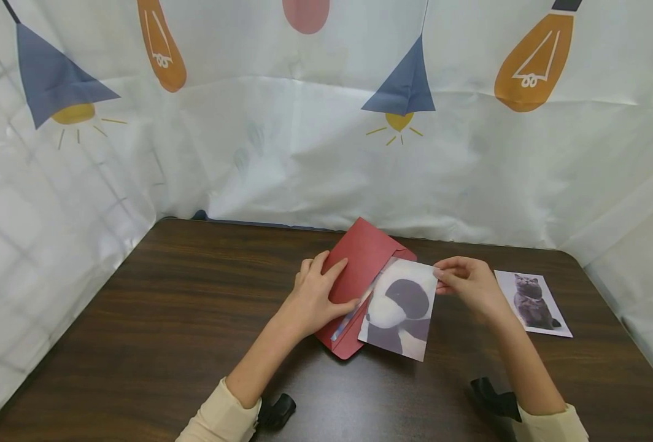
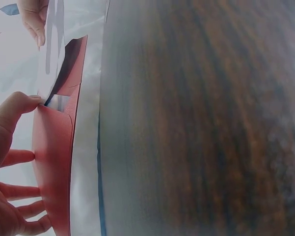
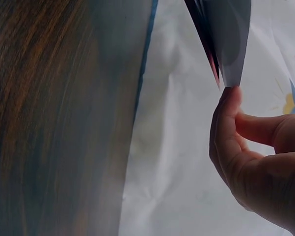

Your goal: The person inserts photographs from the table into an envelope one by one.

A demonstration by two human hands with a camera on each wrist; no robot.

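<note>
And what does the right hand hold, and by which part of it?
In the head view, the right hand pinches the grey-and-white picture card near its upper right corner.

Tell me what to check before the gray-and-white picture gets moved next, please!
1. Right hand has the gray-and-white picture: ok, it pinches the edge.
2. Left hand is on the red envelope: ok, fingers touch its face.
3. Gray-and-white picture is wholly out of the envelope: cannot tell, it overlaps the opening.
4. Envelope has nothing else inside: not ok, another paper shows at the opening.
5. Cat picture is apart from the envelope: ok, it lies on the table.
</note>
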